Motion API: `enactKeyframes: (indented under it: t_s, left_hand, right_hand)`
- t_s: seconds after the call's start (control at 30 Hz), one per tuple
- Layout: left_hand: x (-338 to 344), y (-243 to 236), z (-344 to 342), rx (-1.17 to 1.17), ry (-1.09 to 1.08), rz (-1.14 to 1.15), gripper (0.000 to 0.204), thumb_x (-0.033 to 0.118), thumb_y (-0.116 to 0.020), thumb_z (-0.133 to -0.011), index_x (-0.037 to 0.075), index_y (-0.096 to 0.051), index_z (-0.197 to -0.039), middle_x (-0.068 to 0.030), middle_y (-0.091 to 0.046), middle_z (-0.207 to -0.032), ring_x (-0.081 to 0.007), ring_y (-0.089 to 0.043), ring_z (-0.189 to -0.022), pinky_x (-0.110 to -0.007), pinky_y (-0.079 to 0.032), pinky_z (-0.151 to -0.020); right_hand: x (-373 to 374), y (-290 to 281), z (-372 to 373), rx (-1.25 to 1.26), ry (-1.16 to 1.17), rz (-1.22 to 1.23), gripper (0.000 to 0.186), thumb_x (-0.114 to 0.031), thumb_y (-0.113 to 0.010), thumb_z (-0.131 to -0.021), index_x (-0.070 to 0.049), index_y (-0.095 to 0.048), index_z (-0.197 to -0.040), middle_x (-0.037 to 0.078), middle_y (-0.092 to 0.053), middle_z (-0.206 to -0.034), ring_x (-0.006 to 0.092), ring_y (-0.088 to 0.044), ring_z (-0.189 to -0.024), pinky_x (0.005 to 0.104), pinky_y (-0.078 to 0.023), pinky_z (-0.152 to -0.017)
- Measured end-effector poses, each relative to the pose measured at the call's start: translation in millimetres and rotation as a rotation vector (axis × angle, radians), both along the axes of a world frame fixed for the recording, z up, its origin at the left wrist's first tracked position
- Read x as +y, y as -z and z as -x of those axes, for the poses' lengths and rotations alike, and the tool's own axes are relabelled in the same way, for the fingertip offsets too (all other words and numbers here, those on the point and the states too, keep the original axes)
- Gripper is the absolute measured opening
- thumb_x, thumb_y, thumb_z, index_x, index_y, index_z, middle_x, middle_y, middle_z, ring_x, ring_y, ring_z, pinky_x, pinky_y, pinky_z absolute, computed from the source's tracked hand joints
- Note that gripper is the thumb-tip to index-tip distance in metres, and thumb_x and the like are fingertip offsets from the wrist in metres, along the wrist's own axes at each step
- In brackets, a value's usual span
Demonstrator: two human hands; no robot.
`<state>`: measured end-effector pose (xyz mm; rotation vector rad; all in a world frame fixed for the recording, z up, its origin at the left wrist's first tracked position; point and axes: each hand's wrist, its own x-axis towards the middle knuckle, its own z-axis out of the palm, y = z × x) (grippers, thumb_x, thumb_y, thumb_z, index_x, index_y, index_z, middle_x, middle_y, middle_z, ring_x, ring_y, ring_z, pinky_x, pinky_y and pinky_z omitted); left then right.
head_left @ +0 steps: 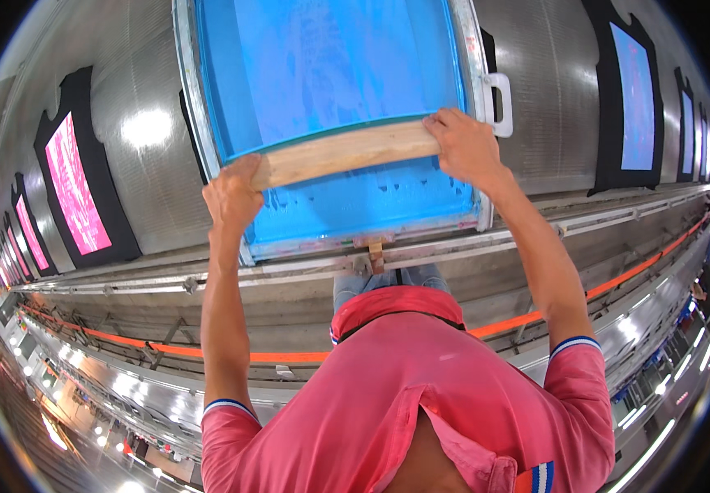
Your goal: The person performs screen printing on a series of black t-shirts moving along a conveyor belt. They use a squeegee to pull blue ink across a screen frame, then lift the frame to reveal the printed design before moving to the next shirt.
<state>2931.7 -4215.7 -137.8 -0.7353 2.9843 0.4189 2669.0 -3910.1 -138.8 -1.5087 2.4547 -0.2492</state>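
A squeegee (pixel 342 154) with a pale wooden handle spans a screen-printing frame (pixel 478 49) from side to side. My left hand (pixel 235 193) is closed round its left end, and my right hand (pixel 468 146) grips the right end, set a little farther from me. Bright blue ink (pixel 363 197) covers the mesh on the near side of the squeegee. Beyond it, a lighter blue printed area (pixel 322 66) shows faint marks of a pattern. The blade's lower edge is hidden by the handle and the ink.
Black shirt pieces with pink panels (pixel 78 185) lie on the long metal table (pixel 145 82) to the left; others with light blue panels (pixel 634 94) lie to the right. A white handle (pixel 501 104) sticks out from the frame's right side. A metal rail (pixel 305 269) runs along the table's near edge.
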Motion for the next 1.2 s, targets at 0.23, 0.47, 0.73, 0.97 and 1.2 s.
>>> enactKeyframes:
  t_s: [0.23,0.47,0.73,0.97,1.2]
  left_hand:
    - [81.7,2.2,-95.2,0.053,0.015,-0.042,0.048,-0.005,-0.063,-0.066,0.011,-0.074,-0.109,-0.0088,-0.075,-0.111,-0.0303,-0.071,-0.1,-0.04,-0.057,-0.086]
    - [93.4,-16.3,-103.7,-0.147,-0.059,-0.13,0.045,-0.002,-0.068,-0.065,0.011,-0.075,-0.107,-0.0078,-0.075,-0.11,-0.0316,-0.07,-0.104,-0.044,-0.055,-0.091]
    - [119.3,-31.5,-56.5,-0.156,0.069,0.038,0.043,0.02,-0.081,-0.073,0.01,-0.074,-0.114,-0.0049,-0.068,-0.13,-0.0304,-0.048,-0.138,-0.075,-0.024,-0.111]
    - [155.2,4.4,-41.2,-0.04,0.006,-0.072,0.033,0.009,-0.072,-0.072,0.006,-0.075,-0.106,-0.0088,-0.072,-0.122,-0.0317,-0.057,-0.13,-0.07,-0.026,-0.113]
    - [153.7,1.0,-45.1,-0.009,-0.023,-0.103,0.036,0.002,-0.066,-0.07,0.009,-0.076,-0.105,-0.0088,-0.073,-0.119,-0.0305,-0.061,-0.125,-0.066,-0.03,-0.114]
  right_hand:
    - [76.7,-4.3,-88.7,-0.062,-0.013,0.002,0.029,-0.004,-0.064,-0.074,-0.003,-0.068,-0.102,0.009,-0.064,-0.1,0.0271,-0.064,-0.096,0.0394,-0.055,-0.079]
    - [93.2,-16.0,-106.6,-0.146,-0.039,-0.077,0.04,-0.02,-0.072,-0.08,-0.002,-0.067,-0.116,0.011,-0.066,-0.111,0.0288,-0.062,-0.108,0.0407,-0.052,-0.092]
    - [66.3,26.1,44.8,0.007,0.507,0.389,0.068,-0.042,-0.072,-0.09,-0.003,-0.053,-0.143,0.023,-0.06,-0.134,0.0362,-0.055,-0.127,0.0455,-0.043,-0.108]
    - [45.5,68.9,120.3,-0.829,0.985,0.445,0.037,-0.025,-0.069,-0.092,0.002,-0.069,-0.116,0.01,-0.066,-0.081,0.0151,-0.06,-0.066,0.0323,-0.048,-0.063]
    - [31.8,60.9,110.7,-0.69,1.022,0.617,0.025,-0.021,-0.068,-0.092,0.003,-0.071,-0.096,0.002,-0.058,-0.068,0.011,-0.048,-0.058,0.0321,-0.037,-0.054]
